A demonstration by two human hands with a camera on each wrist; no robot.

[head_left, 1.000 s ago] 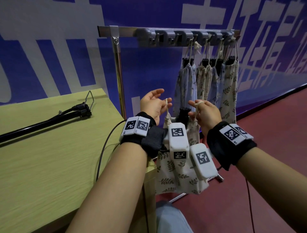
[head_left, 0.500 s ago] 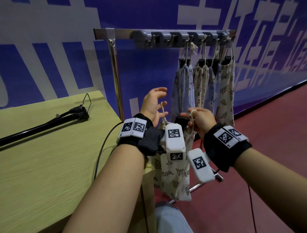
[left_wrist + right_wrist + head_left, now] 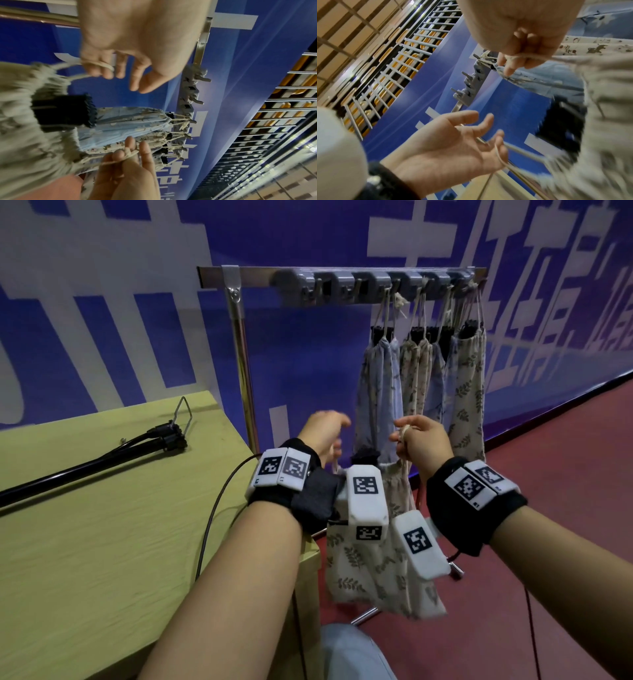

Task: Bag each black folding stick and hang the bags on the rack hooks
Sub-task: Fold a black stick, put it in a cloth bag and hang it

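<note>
my right hand (image 3: 423,441) pinched one cream drawstring cord (image 3: 537,57); my left hand (image 3: 323,429) hooked the other on curled fingers. between them hung the leaf-print cloth bag (image 3: 373,573), black folding stick (image 3: 63,111) protruding. beyond, the metal hook rack (image 3: 342,284).

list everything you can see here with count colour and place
cream leaf-print drawstring bag: one, hangs by its cords between both hands, black stick end poking from its mouth
hung fabric bags: several, blue and cream prints, on the rack's right hooks
metal rack with grey hooks: one, silver, against the blue wall; left hooks bare
black folding stick: one, on the table
yellow-green wooden table: one, left
left hand: cord looped over its little finger, other fingers loose
right hand: grip pinching the other cord
</note>
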